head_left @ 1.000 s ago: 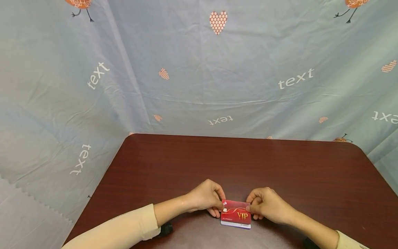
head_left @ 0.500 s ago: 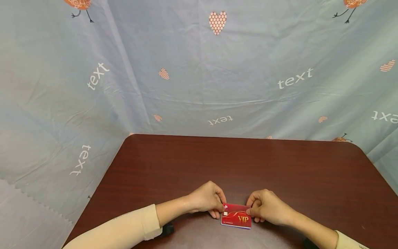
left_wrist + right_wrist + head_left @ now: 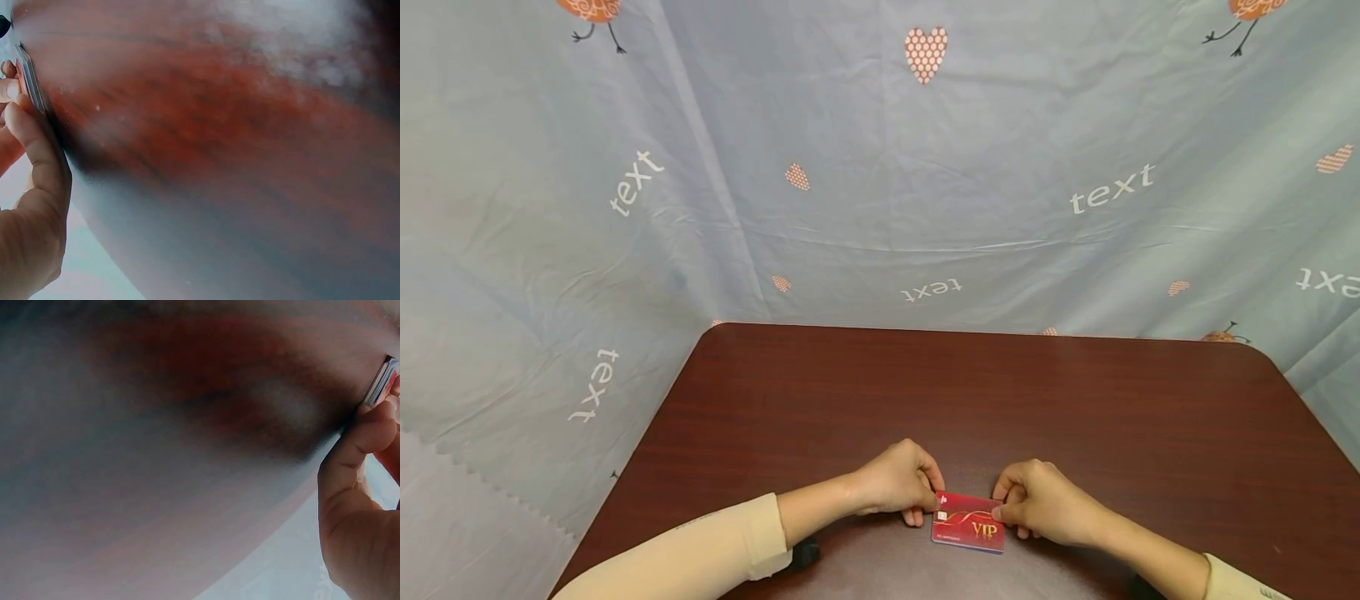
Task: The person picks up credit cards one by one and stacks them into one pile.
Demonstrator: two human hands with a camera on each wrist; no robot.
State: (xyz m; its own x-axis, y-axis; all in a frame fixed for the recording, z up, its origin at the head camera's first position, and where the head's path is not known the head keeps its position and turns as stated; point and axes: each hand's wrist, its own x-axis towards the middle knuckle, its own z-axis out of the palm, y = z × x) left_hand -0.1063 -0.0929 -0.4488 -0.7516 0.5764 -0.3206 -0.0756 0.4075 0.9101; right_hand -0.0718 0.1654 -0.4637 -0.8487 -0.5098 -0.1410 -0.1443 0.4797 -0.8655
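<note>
A small stack of plastic cards [image 3: 967,522] lies flat near the front of the table, a red one printed "VIP" in gold on top. At its left end my left hand [image 3: 901,479] pinches the stack between thumb and fingers. My right hand [image 3: 1045,504] grips the opposite end, its thumb over the top card's right edge. Seen edge-on in the left wrist view, the card stack [image 3: 31,81] shows several layers. The right wrist view shows the same layered edge of the cards [image 3: 379,381] just beyond the thumb.
The dark reddish-brown table [image 3: 970,392] stretches behind the hands to a rounded far edge. A pale blue curtain [image 3: 850,208] with hearts and "text" prints hangs behind and at the sides. Cream sleeves [image 3: 700,546] cover the forearms.
The red top card has slid toward the front, covering the white strip of the card beneath that showed earlier. Both hands have shifted slightly nearer with it, still holding the ends.
</note>
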